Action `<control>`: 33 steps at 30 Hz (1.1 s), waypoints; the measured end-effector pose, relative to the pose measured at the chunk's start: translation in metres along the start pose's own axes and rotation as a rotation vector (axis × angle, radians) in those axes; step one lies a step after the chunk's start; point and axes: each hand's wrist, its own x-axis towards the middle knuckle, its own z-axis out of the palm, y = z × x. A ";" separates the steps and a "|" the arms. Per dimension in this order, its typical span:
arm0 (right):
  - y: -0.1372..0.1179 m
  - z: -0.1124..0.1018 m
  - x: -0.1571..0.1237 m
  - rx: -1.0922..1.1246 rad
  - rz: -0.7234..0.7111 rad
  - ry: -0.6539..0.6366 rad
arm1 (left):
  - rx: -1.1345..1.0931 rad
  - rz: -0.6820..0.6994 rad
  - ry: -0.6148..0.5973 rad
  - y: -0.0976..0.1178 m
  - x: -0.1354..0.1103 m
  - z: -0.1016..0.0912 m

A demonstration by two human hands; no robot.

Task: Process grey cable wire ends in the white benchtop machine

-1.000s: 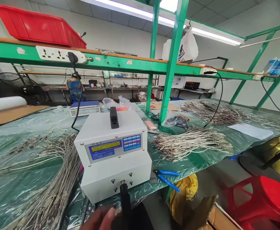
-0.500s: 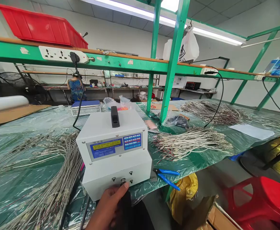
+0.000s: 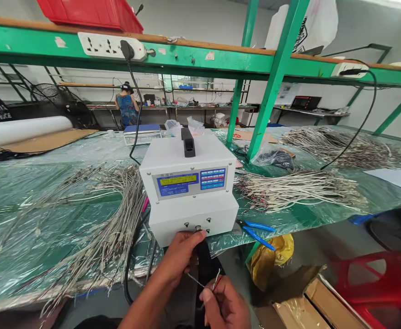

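A white benchtop machine [image 3: 189, 157] with a black handle, a lit yellow display and a blue keypad stands at the table edge. My left hand [image 3: 183, 253] is closed against its lower front, thumb by the small metal spindle [image 3: 198, 228]; what its fingers hold is hidden. Lower and to the right, my right hand [image 3: 226, 301] pinches a thin cable with red, green and white wire ends [image 3: 216, 279]. A thin grey strand [image 3: 196, 279] runs between the two hands. Blue-handled cutters [image 3: 258, 232] lie just right of the machine.
Bundled grey cables [image 3: 118, 228] spread left of the machine, with white cables [image 3: 299, 189] to the right. A green post [image 3: 272, 91] rises behind. Below the right edge are a yellow bag [image 3: 275, 256], cardboard boxes [image 3: 303, 301] and a red stool [image 3: 385, 283]. A person [image 3: 127, 106] sits far back.
My right hand has come into view at the bottom, pinching the cable. My left hand stays at the machine's front. The view has shifted, so the machine appears higher and further right.
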 end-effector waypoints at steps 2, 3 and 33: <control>-0.005 0.002 0.001 -0.004 0.006 0.002 | -0.010 0.018 -0.008 0.000 0.000 0.000; -0.008 0.002 0.002 -0.008 0.010 0.005 | -0.013 0.026 -0.011 0.000 0.000 0.000; -0.037 0.009 0.006 0.019 0.165 0.218 | -0.079 0.095 0.056 -0.018 -0.010 -0.004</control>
